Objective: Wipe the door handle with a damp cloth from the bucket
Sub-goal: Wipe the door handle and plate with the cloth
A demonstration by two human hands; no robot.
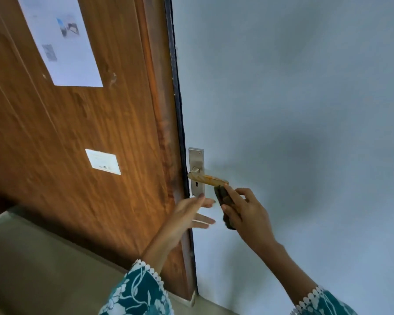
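Soft, even daylight here, fairly bright, no harsh glare. A warm patch glows on the wooden door [77,155] below the small label [103,161]. A broad, faint shadow smudges the pale wall [305,87] at right. Left hand [187,214] blurs with motion; wide-angle bending curves the door edge, corners go soft

The pale door [282,110] carries a metal plate [196,160] with a lever handle [207,179].

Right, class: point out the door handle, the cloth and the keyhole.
door handle [208,179]: head view, middle of the lever.
cloth [223,196]: head view, dark upper part above the right hand's fingers.
keyhole [196,184]: head view, slot in the metal plate.
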